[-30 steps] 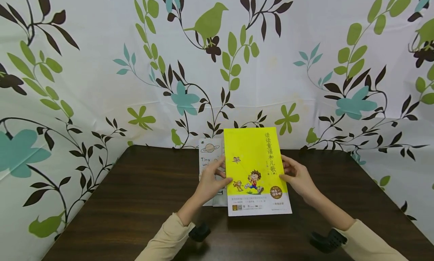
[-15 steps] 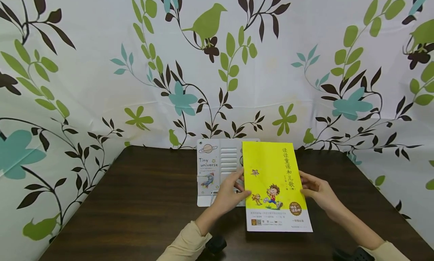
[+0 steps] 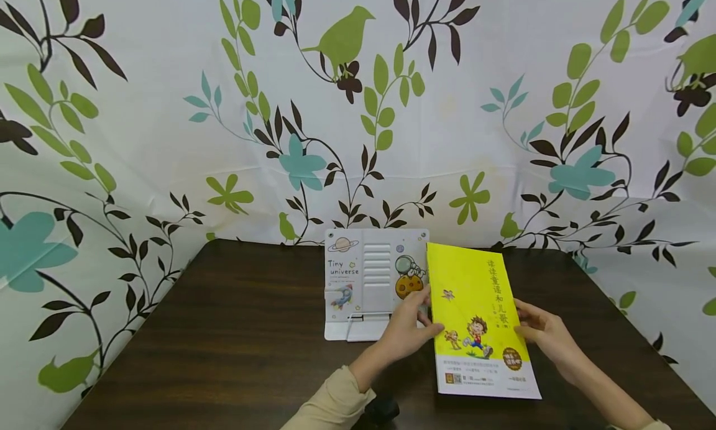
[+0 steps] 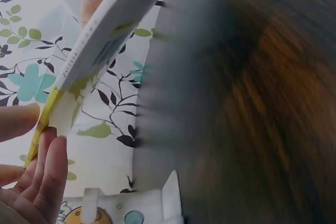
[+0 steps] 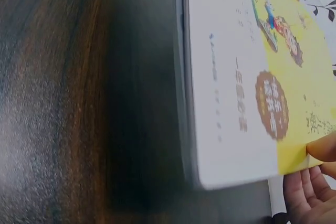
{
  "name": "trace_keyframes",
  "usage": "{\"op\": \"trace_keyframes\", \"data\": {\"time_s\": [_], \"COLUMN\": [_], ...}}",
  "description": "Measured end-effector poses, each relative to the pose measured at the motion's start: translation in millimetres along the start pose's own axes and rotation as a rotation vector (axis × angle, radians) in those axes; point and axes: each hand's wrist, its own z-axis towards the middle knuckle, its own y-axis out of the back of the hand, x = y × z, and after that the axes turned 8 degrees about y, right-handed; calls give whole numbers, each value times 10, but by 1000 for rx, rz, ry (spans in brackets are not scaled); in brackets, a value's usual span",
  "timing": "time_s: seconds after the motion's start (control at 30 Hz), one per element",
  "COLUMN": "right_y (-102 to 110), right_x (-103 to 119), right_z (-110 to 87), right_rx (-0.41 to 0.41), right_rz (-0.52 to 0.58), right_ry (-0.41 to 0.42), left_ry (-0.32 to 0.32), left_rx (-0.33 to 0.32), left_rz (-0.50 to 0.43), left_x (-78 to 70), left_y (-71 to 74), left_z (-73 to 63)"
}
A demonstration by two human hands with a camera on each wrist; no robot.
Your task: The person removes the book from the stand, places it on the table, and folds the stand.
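Note:
A yellow book (image 3: 470, 293) with a white lower band and a cartoon child on its cover is held between both hands, right of the table's middle. My left hand (image 3: 407, 330) pinches its left edge, thumb on the cover and fingers behind. On the opposite edge, my right hand (image 3: 550, 337) grips it the same way. In the left wrist view the book (image 4: 89, 40) appears edge-on, tilted above the table. From the right wrist the book (image 5: 236, 77) shows its cover, with the right thumb pressed on the yellow part.
Behind and left of the book stands a white bookstand (image 3: 376, 287) with space drawings, a ribbed middle and a wire holder at its foot. The dark wooden table (image 3: 235, 343) reaches back to a leaf-and-bird patterned curtain (image 3: 358, 107).
Both hands have carried the book right and toward the person, from in front of the bookstand to beside it. The stand, largely covered before, now shows almost whole.

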Motion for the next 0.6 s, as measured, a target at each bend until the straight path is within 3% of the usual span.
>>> {"op": "trace_keyframes", "data": {"time_s": [0.1, 0.33, 0.43, 0.6], "right_y": [55, 200, 247, 316], "right_x": [-17, 81, 124, 130], "right_z": [3, -30, -35, -6], "right_rx": [28, 109, 119, 142], "right_rz": [14, -37, -34, -3], "right_ry": [-4, -133, -169, -148], "left_ry": [22, 118, 166, 244], "left_rx": [40, 104, 109, 80], "left_rz": [-22, -127, -180, -239], "left_x": [9, 88, 132, 197], "left_y": [-59, -248, -317, -374], "left_z": [15, 50, 72, 108]}}
